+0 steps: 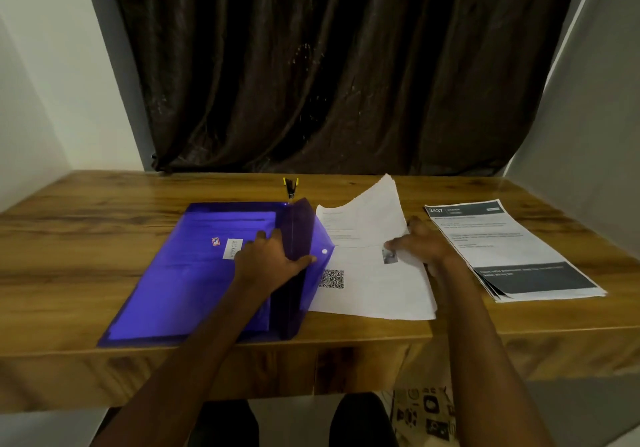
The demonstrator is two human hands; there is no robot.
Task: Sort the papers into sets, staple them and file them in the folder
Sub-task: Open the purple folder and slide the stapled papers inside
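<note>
Filing is in hand: the folder flap is gripped open by the left fingers; a set is pinched by the right fingers. Sliding it leftward inside seems due next.

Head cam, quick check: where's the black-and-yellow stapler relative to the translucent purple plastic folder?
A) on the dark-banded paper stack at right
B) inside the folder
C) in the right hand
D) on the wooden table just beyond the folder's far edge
D: the black-and-yellow stapler sits on the wooden table just past the far edge of the translucent purple plastic folder, and neither hand touches it.
</note>
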